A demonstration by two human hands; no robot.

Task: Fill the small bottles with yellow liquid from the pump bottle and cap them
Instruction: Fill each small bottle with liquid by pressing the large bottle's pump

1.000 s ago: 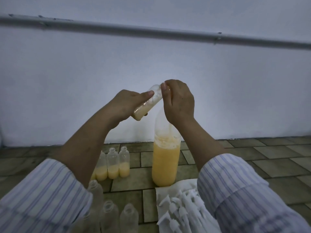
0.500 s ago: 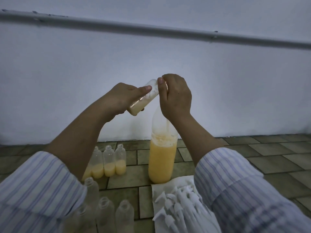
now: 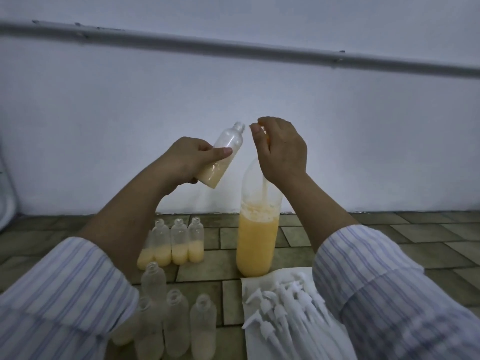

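A person is holding a small bottle beside the top of the pump bottle, above a tiled floor.

At the left, the left hand (image 3: 191, 160) is gripping the small bottle (image 3: 221, 155), fingers curled round its body and thumb lying across the front; the bottle is tilting, open neck up and to the right, with yellow liquid in its lower part. Under it, filled bottles (image 3: 171, 241) are standing in a row on the tiled floor (image 3: 363, 245) near the wall, and empty bottles (image 3: 176, 323) are standing toward the floor's near edge. To the right, the pump bottle (image 3: 257, 237) is standing upright, about half full. The right hand (image 3: 281, 149) is covering its top, fingers curled and pinching something orange there. White caps (image 3: 283, 307) are lying on a white paper (image 3: 262, 278) at the near edge.
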